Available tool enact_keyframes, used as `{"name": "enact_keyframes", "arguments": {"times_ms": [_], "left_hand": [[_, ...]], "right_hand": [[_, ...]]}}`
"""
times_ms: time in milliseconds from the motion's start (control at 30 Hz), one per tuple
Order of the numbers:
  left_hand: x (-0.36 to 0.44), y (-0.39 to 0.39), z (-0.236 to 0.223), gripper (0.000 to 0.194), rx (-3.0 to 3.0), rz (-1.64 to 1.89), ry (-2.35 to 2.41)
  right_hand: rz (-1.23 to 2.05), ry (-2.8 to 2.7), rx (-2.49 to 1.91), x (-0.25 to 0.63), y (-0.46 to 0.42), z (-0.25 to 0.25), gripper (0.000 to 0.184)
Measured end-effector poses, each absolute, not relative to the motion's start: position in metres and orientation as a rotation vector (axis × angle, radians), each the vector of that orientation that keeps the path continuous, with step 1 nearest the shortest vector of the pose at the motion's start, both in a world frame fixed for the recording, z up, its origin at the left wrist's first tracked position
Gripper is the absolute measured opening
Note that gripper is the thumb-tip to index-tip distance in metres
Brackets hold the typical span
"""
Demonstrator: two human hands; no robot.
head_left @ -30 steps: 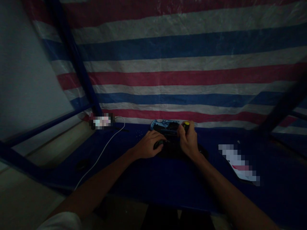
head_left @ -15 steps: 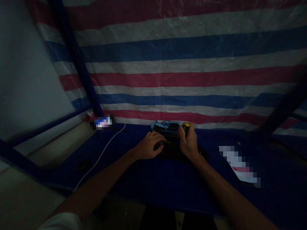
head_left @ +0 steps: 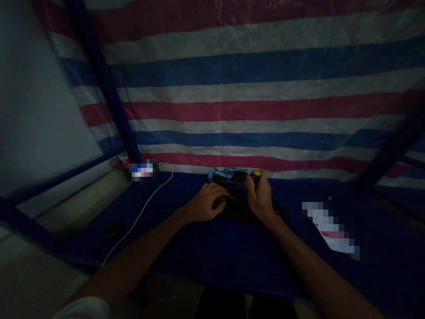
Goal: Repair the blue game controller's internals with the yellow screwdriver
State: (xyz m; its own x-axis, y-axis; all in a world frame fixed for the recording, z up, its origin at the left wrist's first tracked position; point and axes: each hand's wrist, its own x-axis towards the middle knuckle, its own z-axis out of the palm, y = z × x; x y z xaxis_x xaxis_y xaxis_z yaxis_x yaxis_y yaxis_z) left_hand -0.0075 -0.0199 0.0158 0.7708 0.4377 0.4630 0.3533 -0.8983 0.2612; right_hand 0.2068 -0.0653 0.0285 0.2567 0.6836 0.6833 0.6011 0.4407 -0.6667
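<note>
At the far left, a white cable (head_left: 139, 215) trails across the dark blue counter (head_left: 179, 257) from a pixelated object (head_left: 141, 170), lying well clear of the work. The left hand (head_left: 206, 203) curls closed over a black device (head_left: 230, 180), apparently pinning it so it cannot shift, while the right hand (head_left: 260, 197) clamps a yellow-capped screwdriver (head_left: 256, 176) steeply against it, tip hidden, with a blue patterned shell (head_left: 226, 173) just behind. Further right, a pixelated sheet (head_left: 328, 228) lies well apart from both hands.
</note>
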Motion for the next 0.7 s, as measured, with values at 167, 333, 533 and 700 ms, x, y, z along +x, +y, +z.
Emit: {"name": "enact_keyframes", "arguments": {"times_ms": [167,333,533,700], "left_hand": [[-0.008,-0.020,0.016,0.030,2.806,0.796,0.626],[-0.008,-0.020,0.016,0.031,2.801,0.776,0.630],[-0.008,-0.019,0.016,0.029,2.787,0.792,0.638],[-0.008,-0.020,0.017,0.028,2.770,0.793,0.640]], "right_hand": [[-0.066,-1.510,-1.157,0.205,-0.066,0.033,0.020],[-0.068,-1.540,-1.076,0.210,-0.061,0.029,0.040],[-0.082,-1.532,-1.076,0.219,-0.063,0.029,0.028],[-0.293,-1.545,-1.004,0.218,-0.068,0.037,0.018]]}}
